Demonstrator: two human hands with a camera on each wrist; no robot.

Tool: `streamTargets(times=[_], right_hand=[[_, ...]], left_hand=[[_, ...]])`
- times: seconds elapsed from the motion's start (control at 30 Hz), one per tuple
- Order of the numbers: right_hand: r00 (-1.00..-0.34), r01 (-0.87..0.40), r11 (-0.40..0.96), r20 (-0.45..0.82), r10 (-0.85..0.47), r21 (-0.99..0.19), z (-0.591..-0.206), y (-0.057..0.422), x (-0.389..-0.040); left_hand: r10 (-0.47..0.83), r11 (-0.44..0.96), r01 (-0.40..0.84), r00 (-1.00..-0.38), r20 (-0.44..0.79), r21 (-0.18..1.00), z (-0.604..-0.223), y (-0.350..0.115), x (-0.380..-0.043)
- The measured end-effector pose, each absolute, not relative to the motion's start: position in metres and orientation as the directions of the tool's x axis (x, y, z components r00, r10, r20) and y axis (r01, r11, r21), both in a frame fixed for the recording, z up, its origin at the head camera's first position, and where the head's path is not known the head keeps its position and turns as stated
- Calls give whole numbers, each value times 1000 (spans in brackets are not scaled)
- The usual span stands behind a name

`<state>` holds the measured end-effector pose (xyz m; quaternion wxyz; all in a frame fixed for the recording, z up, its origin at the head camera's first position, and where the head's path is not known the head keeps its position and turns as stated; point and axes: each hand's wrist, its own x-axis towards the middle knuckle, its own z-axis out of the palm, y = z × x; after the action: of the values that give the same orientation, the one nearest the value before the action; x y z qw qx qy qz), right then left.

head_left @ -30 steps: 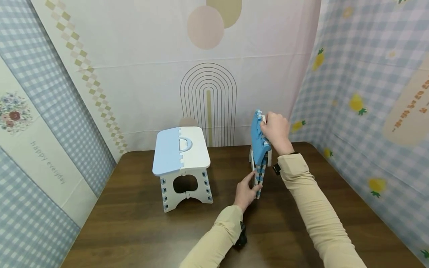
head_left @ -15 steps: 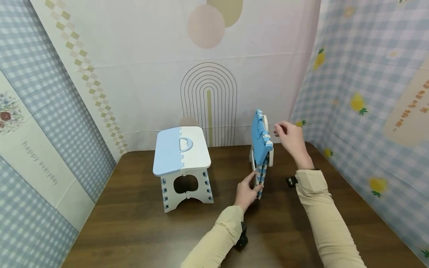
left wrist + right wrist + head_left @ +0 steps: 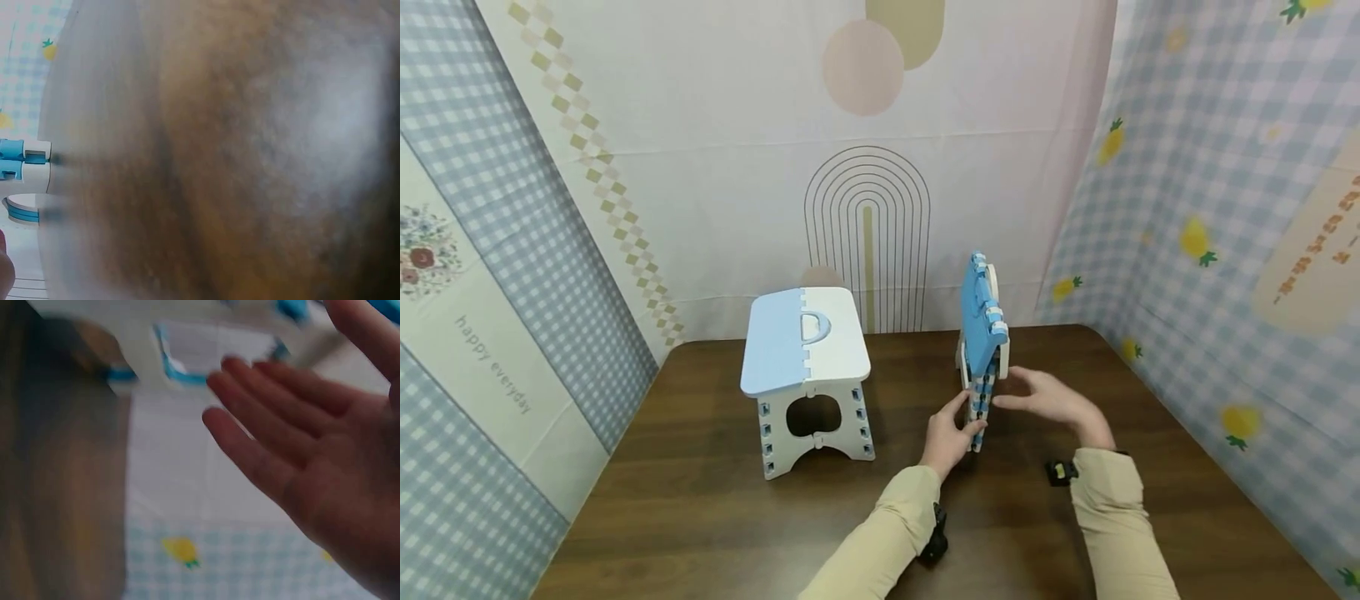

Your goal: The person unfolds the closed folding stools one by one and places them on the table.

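Note:
A blue and white folding stool (image 3: 979,321) stands upright on the table in the head view, its seat folded up and its legs nearly flat together. My left hand (image 3: 947,439) grips the near edge of the folded legs, thumb in front and fingers along the left side. To the stool's right is my right hand (image 3: 1051,398), fingers extended toward the legs and holding nothing. The right wrist view shows that hand's straight fingers (image 3: 269,419) beside the stool's white leg panel. In the left wrist view, a piece of the stool (image 3: 28,165) and a fingertip appear at the left edge.
A second folding stool (image 3: 805,342), light blue and white with a carry handle on top, stands unfolded to the left. Both stools are on a dark brown wooden table (image 3: 715,525). Patterned cloth (image 3: 745,200) hangs behind and on both sides.
My right hand has let go of the stool's top, drawn away to the right, then come down beside its legs. My left hand keeps its place on the legs; the stool stays upright.

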<state>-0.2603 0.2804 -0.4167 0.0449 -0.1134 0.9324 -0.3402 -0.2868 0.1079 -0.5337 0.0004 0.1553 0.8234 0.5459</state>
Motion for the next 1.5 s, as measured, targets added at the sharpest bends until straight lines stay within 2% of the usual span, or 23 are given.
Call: streamTargets(times=[0.23,0.53,0.93,1.27,1.5], right_hand=[[-974,-208,600,105,-202,-773,-450,256,-264],[-979,-202,558,177,-99,-805,-465,259,-264],[-979,-180,638,199,-43,-749,-468,278,-258],[-974,-181,706,224,-31,-685,-468,302,-255],[-976,-172,707,216,-27,-686,-466,315,-247]], left_hand=[[275,378,292,-941,195,878,-532,107,-286],[302,408,346,-924,233,845,-531,105,-284],[331,442,443,-889,317,780,-530,96,-289],[331,443,417,-899,288,794,-525,94,-289],[324,439,413,-901,288,798,-528,94,-290]])
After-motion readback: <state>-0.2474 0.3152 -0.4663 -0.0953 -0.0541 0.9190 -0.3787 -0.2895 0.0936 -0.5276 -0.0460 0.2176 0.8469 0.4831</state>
